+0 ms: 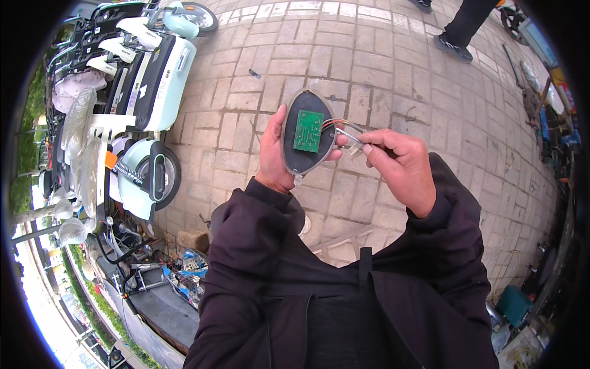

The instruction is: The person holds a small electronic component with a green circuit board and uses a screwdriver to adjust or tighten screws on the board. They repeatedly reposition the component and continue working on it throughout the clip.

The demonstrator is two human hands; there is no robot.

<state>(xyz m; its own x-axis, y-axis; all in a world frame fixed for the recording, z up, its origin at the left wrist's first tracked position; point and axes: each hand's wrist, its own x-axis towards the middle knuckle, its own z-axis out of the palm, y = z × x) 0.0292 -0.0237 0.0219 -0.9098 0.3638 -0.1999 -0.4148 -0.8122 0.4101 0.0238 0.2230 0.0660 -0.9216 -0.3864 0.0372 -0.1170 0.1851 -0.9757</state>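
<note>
My left hand (273,157) is wrapped round an oval dark housing (293,155) with a pale rim, its inner side turned up. Fixed inside is a green circuit board (308,130). Thin coloured wires (335,122) run from the board over the rim toward the right. My right hand (402,165) pinches a thin silvery tool (350,136), whose tip reaches the housing's right edge beside my left fingertips. What kind of tool it is cannot be made out. A pale plug (355,149) hangs by the right fingertips; whether they grip it too is unclear.
Light-coloured electric scooters (166,86) stand in a row on the left over brick paving (246,55). Below them lie scooter parts and a blue-white bag (187,277). Another person's leg (465,24) is at the top right. A green box (515,304) and clutter line the right edge.
</note>
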